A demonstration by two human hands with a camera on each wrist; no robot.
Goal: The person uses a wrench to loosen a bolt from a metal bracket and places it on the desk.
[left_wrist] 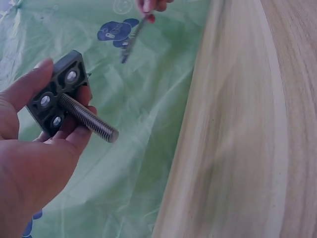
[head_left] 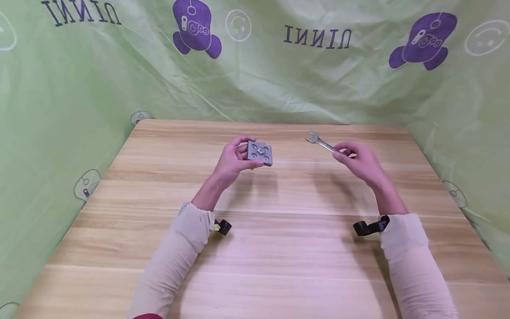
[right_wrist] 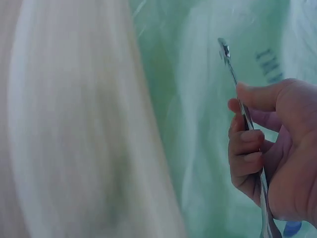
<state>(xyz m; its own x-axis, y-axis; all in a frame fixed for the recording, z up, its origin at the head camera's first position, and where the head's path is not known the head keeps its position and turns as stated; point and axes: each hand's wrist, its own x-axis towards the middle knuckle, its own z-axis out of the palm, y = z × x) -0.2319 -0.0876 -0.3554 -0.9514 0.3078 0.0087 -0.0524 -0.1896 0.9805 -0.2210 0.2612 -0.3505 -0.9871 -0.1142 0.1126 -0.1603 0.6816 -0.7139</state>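
In the head view my left hand (head_left: 232, 161) grips a square grey plate (head_left: 253, 156) by its edges, thumb on the near side. Several holes surround a bolt head (head_left: 260, 150) at the plate's middle. The left wrist view shows the plate's dark back (left_wrist: 74, 62), from which a long threaded bolt shank (left_wrist: 94, 120) sticks out. My right hand (head_left: 360, 163) pinches a silver wrench (head_left: 323, 144) by its handle; its open-ended jaw points up and left, apart from the plate. In the right wrist view the fingers curl round the wrench handle (right_wrist: 246, 115).
Both hands are raised above a wooden table (head_left: 271, 257). A green printed curtain (head_left: 255, 79) hangs behind it and along both sides. Black wrist cameras sit on both sleeves, the left one (head_left: 224, 227) and the right one (head_left: 362, 228).
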